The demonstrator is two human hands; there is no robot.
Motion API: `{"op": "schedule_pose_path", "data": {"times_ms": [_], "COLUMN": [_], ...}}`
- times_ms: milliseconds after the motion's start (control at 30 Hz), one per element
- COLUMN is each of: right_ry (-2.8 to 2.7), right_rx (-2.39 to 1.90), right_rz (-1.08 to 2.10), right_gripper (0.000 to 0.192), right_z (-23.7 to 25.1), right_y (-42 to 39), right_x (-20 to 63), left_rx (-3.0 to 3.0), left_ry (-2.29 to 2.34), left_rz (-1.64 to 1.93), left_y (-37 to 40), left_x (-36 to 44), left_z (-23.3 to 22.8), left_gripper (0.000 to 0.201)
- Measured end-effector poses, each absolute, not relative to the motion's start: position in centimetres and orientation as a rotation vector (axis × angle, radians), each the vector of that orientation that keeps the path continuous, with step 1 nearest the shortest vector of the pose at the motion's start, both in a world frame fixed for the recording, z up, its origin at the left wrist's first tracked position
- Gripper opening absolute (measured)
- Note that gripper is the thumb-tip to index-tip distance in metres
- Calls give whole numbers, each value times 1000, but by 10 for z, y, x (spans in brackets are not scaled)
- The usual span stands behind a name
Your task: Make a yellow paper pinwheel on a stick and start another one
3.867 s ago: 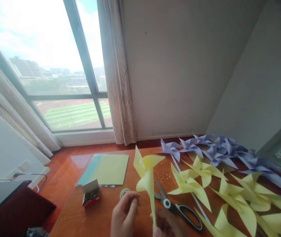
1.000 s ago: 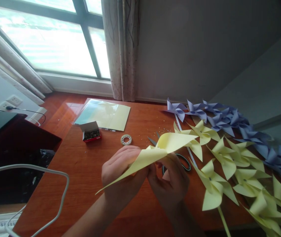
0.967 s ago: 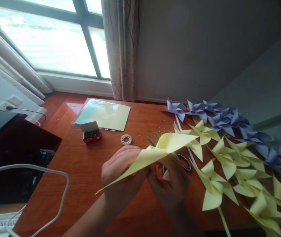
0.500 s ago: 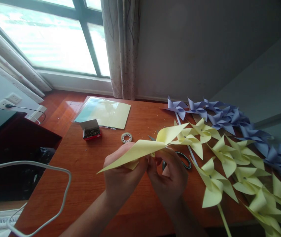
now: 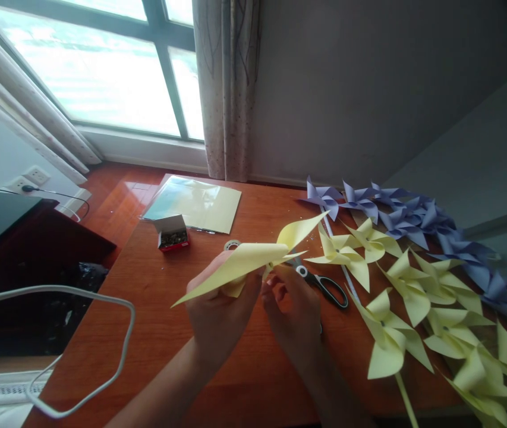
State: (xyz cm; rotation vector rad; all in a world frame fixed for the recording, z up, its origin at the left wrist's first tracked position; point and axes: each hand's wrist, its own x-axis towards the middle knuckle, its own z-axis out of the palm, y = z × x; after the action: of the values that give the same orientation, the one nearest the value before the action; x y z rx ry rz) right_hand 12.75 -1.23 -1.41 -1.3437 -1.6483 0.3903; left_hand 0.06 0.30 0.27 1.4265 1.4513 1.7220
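A yellow paper pinwheel point(image 5: 239, 261) is held up above the desk, its curled blades pointing left and up to the right. My left hand point(image 5: 220, 315) is closed on it from below, partly covered by a long blade. At the pinwheel's centre, the bent fingers of my right hand point(image 5: 293, 309) press close behind the middle. Whatever small part lies between those fingertips is hidden. Black-handled scissors point(image 5: 331, 290) lie on the desk just beyond my right hand, which covers part of them. A roll of tape point(image 5: 232, 244) shows partly behind the pinwheel.
Finished yellow pinwheels point(image 5: 387, 336) spread over the right side, with purple pinwheels point(image 5: 402, 224) behind them. A small red box point(image 5: 173, 239) of dark bits stands open at the left, near a plastic sleeve of coloured paper point(image 5: 195, 203). A white cable point(image 5: 131, 333) loops over the left edge.
My right hand has shifted slightly left and down, uncovering more of the scissors. The pinwheel has tilted a little, and its blade now overlaps the tape roll. The view has moved slightly.
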Motion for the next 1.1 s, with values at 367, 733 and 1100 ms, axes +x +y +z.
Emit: {"op": "schedule_pose_path", "data": {"times_ms": [367,733,1100], "right_ry": [-1683,-1598,-1400], "right_rx": [-1277,-1344,-1311], "right_rz": [428,668,970], "right_gripper": [15,21,30], "right_z": [-13,-15,-13], "right_y": [-9,-11,-9], "right_x": [125,128,131], "left_rx": [1579,1649,1696], "left_ry": [1530,905,1079], "left_rz": [1831,1738,1667], "left_y": [4,10,17], "left_x": [-4,-8,-12], "left_z": [-20,10,9], "left_gripper": [23,39,39]}}
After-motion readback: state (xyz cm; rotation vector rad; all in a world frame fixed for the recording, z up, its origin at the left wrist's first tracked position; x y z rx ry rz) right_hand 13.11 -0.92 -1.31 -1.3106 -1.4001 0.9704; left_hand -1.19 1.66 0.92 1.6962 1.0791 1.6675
